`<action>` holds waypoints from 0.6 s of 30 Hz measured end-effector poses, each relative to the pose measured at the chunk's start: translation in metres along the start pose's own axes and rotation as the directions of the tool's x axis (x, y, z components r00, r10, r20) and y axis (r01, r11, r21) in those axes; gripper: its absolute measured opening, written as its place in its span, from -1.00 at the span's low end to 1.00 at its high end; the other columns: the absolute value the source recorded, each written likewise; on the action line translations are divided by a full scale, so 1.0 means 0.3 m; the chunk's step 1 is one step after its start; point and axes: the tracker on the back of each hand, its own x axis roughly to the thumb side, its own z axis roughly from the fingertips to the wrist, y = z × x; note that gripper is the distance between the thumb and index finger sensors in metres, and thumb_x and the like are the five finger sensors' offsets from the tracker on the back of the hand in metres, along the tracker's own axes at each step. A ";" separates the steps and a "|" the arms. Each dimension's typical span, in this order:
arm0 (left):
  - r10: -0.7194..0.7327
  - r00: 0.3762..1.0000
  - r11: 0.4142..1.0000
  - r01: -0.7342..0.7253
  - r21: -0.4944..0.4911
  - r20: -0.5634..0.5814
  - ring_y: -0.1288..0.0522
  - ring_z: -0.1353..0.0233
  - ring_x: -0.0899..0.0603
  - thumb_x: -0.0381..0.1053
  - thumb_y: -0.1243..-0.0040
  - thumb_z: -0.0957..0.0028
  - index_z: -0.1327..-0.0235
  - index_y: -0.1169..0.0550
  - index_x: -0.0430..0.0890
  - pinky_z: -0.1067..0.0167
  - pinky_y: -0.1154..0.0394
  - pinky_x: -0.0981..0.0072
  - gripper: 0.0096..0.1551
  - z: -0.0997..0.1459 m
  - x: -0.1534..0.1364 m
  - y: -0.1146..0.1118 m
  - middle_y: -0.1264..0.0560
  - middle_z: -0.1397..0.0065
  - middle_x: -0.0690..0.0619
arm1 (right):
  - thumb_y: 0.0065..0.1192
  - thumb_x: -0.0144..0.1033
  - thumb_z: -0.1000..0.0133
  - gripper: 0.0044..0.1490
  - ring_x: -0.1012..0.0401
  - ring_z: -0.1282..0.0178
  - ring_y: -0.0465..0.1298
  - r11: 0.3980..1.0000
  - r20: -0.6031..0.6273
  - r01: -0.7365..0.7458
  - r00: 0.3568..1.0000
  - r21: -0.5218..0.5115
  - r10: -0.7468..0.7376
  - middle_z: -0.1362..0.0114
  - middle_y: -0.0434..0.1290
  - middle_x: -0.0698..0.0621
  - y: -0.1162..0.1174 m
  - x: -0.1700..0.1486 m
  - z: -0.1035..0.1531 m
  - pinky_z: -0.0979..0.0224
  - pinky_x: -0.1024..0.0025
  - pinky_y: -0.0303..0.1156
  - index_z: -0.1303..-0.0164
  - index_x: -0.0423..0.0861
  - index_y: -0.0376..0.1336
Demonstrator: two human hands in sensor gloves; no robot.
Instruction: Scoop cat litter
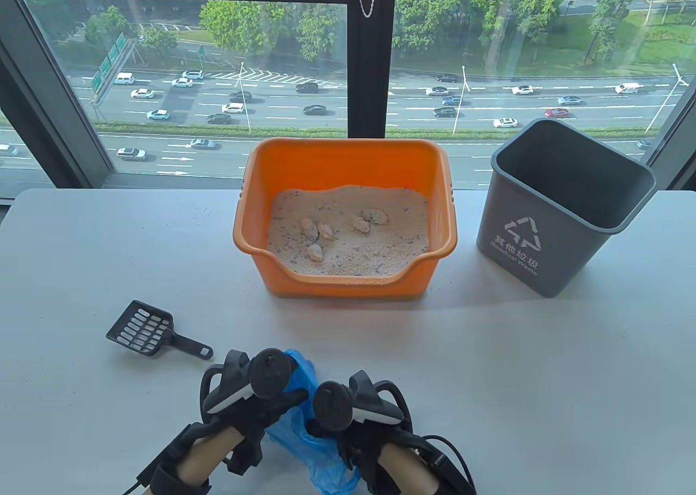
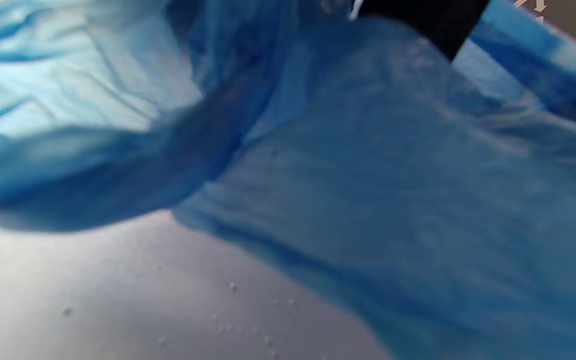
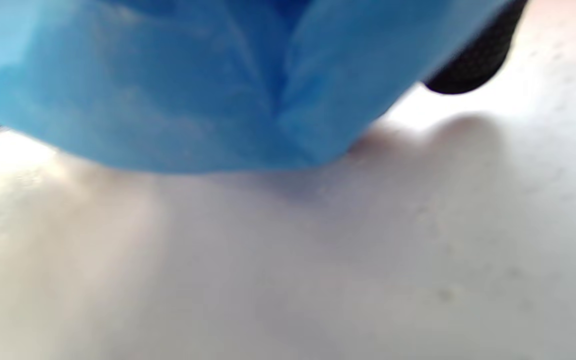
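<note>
An orange litter box (image 1: 348,149) stands at the middle back of the table, holding pale litter (image 1: 353,250) with several clumps (image 1: 318,231) on top. A black slotted scoop (image 1: 144,329) lies on the table to the front left, with no hand on it. At the near edge my left hand (image 1: 272,408) and right hand (image 1: 331,424) sit close together and hold a crumpled blue plastic bag (image 1: 307,446) between them. Trackers hide the fingers there. The bag (image 2: 368,175) fills the left wrist view and hangs above the table in the right wrist view (image 3: 193,85).
A grey waste bin (image 1: 560,212) stands open to the right of the litter box. A window runs behind the white table (image 1: 544,381). Small grains lie scattered on the tabletop (image 2: 228,300).
</note>
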 end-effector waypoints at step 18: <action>0.142 0.983 0.769 -0.036 -0.638 0.116 -0.66 0.42 0.28 0.02 -0.27 -0.11 -0.51 0.14 -0.03 0.23 -0.69 0.45 0.02 0.023 0.040 -0.137 -0.39 -0.05 0.11 | 0.39 0.10 0.19 0.08 0.10 -0.27 0.23 0.993 -0.556 -0.050 0.825 0.105 0.100 -0.56 -0.35 -0.32 -0.054 -0.188 -0.041 -0.27 0.02 0.24 -0.39 0.12 -0.15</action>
